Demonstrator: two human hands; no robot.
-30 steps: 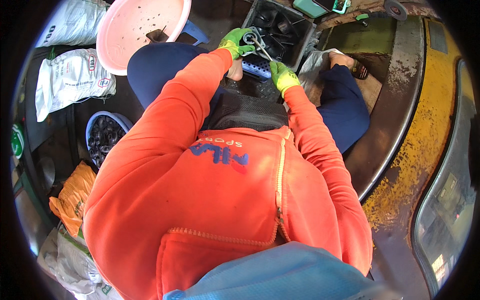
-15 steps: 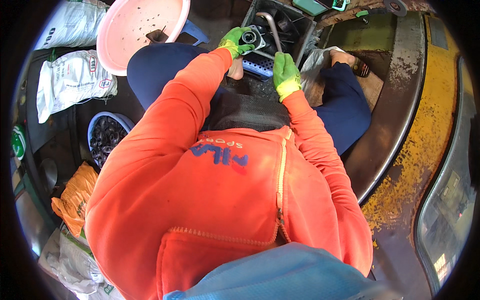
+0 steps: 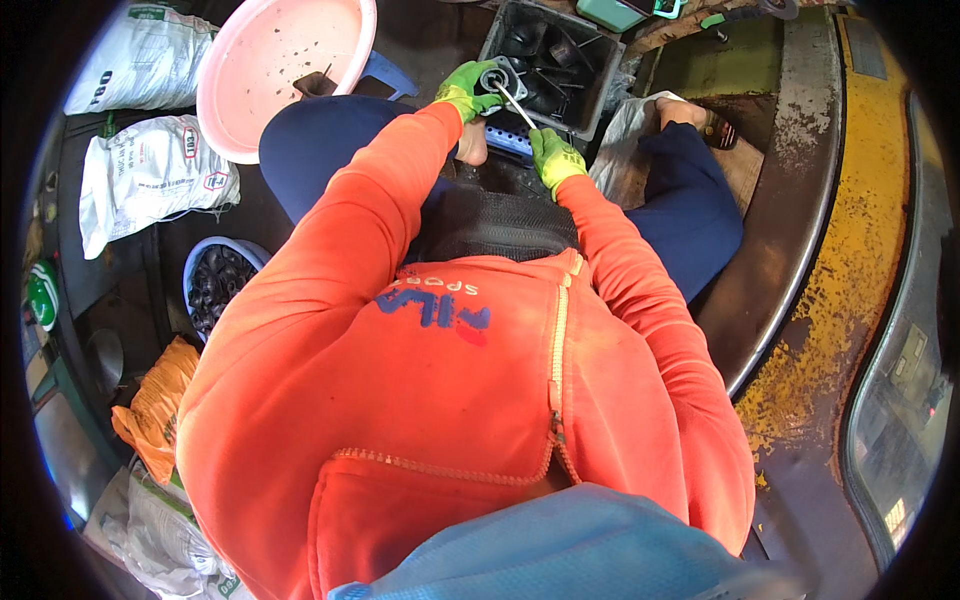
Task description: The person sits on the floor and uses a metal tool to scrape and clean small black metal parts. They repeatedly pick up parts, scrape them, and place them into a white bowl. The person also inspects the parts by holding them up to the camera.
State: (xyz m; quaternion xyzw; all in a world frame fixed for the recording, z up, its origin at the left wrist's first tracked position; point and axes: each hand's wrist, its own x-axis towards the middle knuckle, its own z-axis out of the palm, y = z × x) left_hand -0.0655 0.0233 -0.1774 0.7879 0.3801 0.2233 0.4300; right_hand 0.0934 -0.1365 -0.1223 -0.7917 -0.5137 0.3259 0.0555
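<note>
Part [image 3: 513, 72]: pale grey metal, squarish, with corners standing out around a round collar. Collar dark inside with a lighter ring at its lip. Surface looks dull; finer marks too small to read. It sits at the fingertips of my left hand [image 3: 465, 92], just off that hand's right side, held up in front of the crate [image 3: 606, 82]. Left hand gloved in green, fingers bent around the near left edge of the part, gripping it; no gap seen between glove and metal.

Rod [image 3: 516, 107]: slim, pale, straight over the length that shows. Near end inside my right hand [image 3: 556, 160], also gloved, fingers curled closely about it. How the end sits within the glove, I cannot tell.

Pointing: the part's round mouth faces up, toward my head. Rod's long axis slants, running from the right hand away from me and to the left, its far end at the collar's mouth. Depth of entry cannot be told.

Around the hands: crate just beyond the right hand, dark pieces [image 3: 562, 50] heaped inside. Blue holed tray [image 3: 512, 144] left of the right hand, lower than the part. My foot [image 3: 472, 146] on the near side of the left hand. Pink basin [image 3: 212, 92] well to that hand's left.
</note>
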